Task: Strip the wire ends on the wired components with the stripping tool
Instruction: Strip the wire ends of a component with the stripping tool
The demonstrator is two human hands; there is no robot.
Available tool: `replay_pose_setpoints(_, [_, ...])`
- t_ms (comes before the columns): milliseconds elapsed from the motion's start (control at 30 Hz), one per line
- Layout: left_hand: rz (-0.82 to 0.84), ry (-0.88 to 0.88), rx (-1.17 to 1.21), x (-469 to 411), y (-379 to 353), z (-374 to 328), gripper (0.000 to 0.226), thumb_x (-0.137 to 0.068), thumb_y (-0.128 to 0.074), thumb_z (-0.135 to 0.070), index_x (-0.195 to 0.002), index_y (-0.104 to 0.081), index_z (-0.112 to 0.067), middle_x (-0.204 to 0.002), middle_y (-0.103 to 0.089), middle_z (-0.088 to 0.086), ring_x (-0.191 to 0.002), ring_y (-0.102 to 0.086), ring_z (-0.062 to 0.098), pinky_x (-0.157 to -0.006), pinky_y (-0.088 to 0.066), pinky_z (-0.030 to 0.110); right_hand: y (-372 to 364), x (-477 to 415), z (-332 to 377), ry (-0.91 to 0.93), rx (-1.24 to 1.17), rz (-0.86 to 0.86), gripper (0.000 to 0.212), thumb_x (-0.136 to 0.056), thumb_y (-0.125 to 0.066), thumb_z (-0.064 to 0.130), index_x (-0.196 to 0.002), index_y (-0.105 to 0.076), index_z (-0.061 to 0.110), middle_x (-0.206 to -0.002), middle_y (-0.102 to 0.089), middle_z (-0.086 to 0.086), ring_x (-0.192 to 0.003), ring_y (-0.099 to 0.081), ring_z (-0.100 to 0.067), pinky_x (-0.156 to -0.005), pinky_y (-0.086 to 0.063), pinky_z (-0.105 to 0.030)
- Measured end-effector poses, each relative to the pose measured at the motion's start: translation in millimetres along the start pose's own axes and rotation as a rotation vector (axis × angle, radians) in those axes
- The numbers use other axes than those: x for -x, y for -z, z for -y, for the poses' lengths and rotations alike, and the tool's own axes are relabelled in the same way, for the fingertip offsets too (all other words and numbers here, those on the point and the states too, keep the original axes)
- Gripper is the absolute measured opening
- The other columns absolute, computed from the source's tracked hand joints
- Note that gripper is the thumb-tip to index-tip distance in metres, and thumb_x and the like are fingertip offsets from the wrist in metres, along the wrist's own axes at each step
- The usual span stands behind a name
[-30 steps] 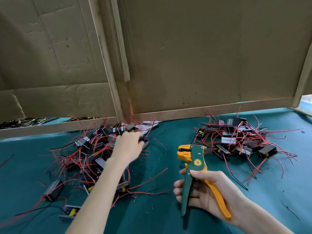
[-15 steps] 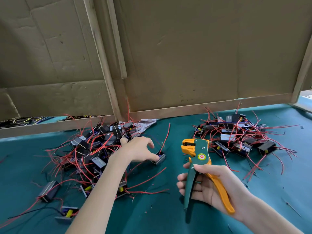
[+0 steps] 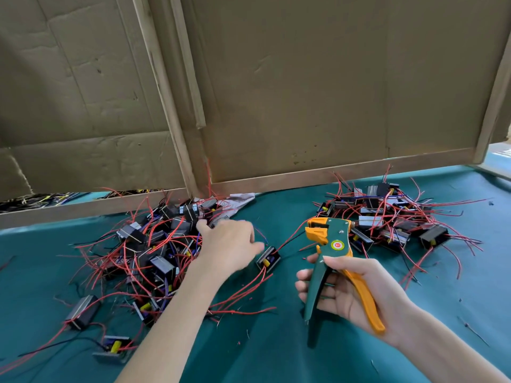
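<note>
Two hands: the right hand grips the stripper, head up. The blurred left hand lies at a lone component between left pile and right pile on the table; its hold cannot be told.

One view is given, from a wide-angle head-worn camera directed forward and down, close over the table at 6 o'clock, with the cardboard wall faced at 12 o'clock
</note>
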State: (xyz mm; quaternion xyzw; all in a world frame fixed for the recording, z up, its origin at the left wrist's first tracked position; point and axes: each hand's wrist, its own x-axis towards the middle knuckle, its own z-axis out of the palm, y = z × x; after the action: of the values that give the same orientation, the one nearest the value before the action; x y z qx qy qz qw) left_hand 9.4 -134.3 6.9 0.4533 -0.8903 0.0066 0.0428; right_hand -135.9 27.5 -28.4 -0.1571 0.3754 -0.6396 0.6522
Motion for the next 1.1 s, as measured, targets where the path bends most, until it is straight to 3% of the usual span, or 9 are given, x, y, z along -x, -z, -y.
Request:
replay_pose_setpoints(100, [-0.268, -0.125, 0.082, -2, -14, -14, 0.032, -0.091, -0.047, -0.054, -0.113, -0.061, -0.035, -0.121, -0.053, -0.01, -0.124, -0.037, 0.014, -0.104, -0.008, 0.043, 0, 1, 0, 0.017, -0.011, -0.011, 0.035, -0.074, -0.057, 0.009, -0.107, -0.057, -0.002, -0.091, -0.066, -0.033, -0.076, -0.068, -0.045, -0.064, -0.059, -0.05])
replay_pose_setpoints(200, [-0.213, -0.265, 0.205, -4, -37, -29, 0.031, -0.094, -0.051, -0.045, -0.121, -0.059, -0.032, -0.127, -0.055, -0.013, -0.126, -0.039, 0.009, -0.111, -0.003, 0.04, 0, 1, 1, 0.045, -0.012, -0.016, 0.035, -0.074, -0.057, 0.009, -0.106, -0.058, -0.002, -0.092, -0.066, -0.034, -0.076, -0.069, -0.045, -0.064, -0.059, -0.05])
replay_pose_setpoints(300, [-0.217, -0.292, 0.435, -5, -47, -36, 0.014, -0.092, -0.06, -0.028, -0.1, -0.07, -0.023, -0.102, -0.071, -0.008, -0.1, -0.059, 0.013, -0.106, -0.02, 0.029, -1, 3, 4, 0.072, -0.021, -0.012, 0.035, -0.072, -0.058, 0.009, -0.105, -0.058, -0.003, -0.092, -0.066, -0.034, -0.076, -0.069, -0.045, -0.064, -0.059, -0.05])
replay_pose_setpoints(400, [-0.272, -0.213, 0.747, -6, -40, -35, 0.007, -0.089, -0.063, -0.013, -0.085, -0.069, -0.015, -0.079, -0.072, -0.005, -0.075, -0.063, 0.008, -0.079, -0.043, 0.021, -2, 5, 6, 0.116, -0.035, 0.014, 0.035, -0.073, -0.057, 0.01, -0.105, -0.058, -0.003, -0.091, -0.066, -0.033, -0.076, -0.069, -0.044, -0.064, -0.059, -0.049])
replay_pose_setpoints(500, [-0.301, -0.14, 1.042, -5, -22, -29, 0.014, -0.092, -0.055, -0.003, -0.088, -0.058, -0.016, -0.078, -0.069, -0.005, -0.071, -0.066, 0.005, -0.071, -0.049, 0.015, -3, 7, 7, 0.147, -0.022, 0.044, 0.036, -0.072, -0.058, 0.011, -0.106, -0.058, -0.003, -0.09, -0.066, -0.032, -0.076, -0.068, -0.043, -0.064, -0.059, -0.047])
replay_pose_setpoints(600, [-0.33, -0.114, 1.232, -3, -1, -19, 0.017, -0.094, -0.05, 0.002, -0.091, -0.053, -0.015, -0.083, -0.067, 0.0, -0.063, -0.064, 0.005, -0.072, -0.051, 0.021, -5, 9, 7, 0.161, 0.018, 0.067, 0.037, -0.073, -0.058, 0.011, -0.107, -0.058, -0.002, -0.091, -0.065, -0.033, -0.077, -0.068, -0.044, -0.066, -0.059, -0.047])
replay_pose_setpoints(833, [-0.318, -0.144, 1.35, 10, 34, -2, 0.009, -0.088, -0.066, -0.013, -0.082, -0.06, -0.018, -0.065, -0.066, -0.011, -0.054, -0.053, 0.004, -0.059, -0.046, 0.015, -6, 12, 3, 0.14, 0.096, 0.145, 0.041, -0.068, -0.064, 0.0, -0.109, -0.058, -0.002, -0.091, -0.064, -0.035, -0.078, -0.066, -0.047, -0.068, -0.057, -0.048])
replay_pose_setpoints(1000, [-0.198, -0.213, 1.302, 24, 32, -1, 0.015, -0.086, -0.065, -0.005, -0.09, -0.071, -0.018, -0.081, -0.069, 0.0, -0.054, -0.047, 0.005, -0.058, -0.042, 0.013, -7, 10, 2, 0.122, 0.153, 0.181, 0.032, -0.071, -0.066, 0.009, -0.102, -0.066, 0.001, -0.09, -0.063, -0.036, -0.076, -0.066, -0.046, -0.068, -0.056, -0.049])
replay_pose_setpoints(1100, [-0.175, -0.211, 1.299, 27, 33, -2, 0.015, -0.087, -0.065, -0.007, -0.094, -0.072, -0.018, -0.072, -0.061, 0.0, -0.054, -0.044, 0.004, -0.055, -0.038, 0.011, -8, 11, 2, 0.132, 0.212, 0.222, 0.028, -0.068, -0.074, 0.013, -0.095, -0.071, 0.007, -0.088, -0.064, -0.034, -0.073, -0.066, -0.043, -0.069, -0.056, -0.048])
